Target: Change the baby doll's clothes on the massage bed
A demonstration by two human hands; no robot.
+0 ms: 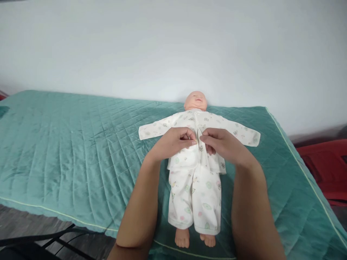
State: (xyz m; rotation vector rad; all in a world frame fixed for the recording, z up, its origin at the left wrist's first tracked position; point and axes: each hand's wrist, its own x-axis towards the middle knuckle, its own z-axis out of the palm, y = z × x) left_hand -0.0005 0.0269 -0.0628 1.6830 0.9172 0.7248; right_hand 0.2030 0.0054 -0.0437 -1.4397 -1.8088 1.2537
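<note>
— Baby doll (194, 169), flat on back on green quilted cover (81, 144). Dressed how far?
— Trousers (195, 202) on, both sleeves (158, 128) filled, feet (182, 238) bare. Left hand (176, 141) and right hand (222, 142) pinched shut on front of shirt (181, 159) at chest; fastening there hidden.

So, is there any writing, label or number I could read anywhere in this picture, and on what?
None can be read. The doll wears a shirt and trousers with small coloured prints, too small to tell whether any hold letters. The green quilt shows no writing.
</note>
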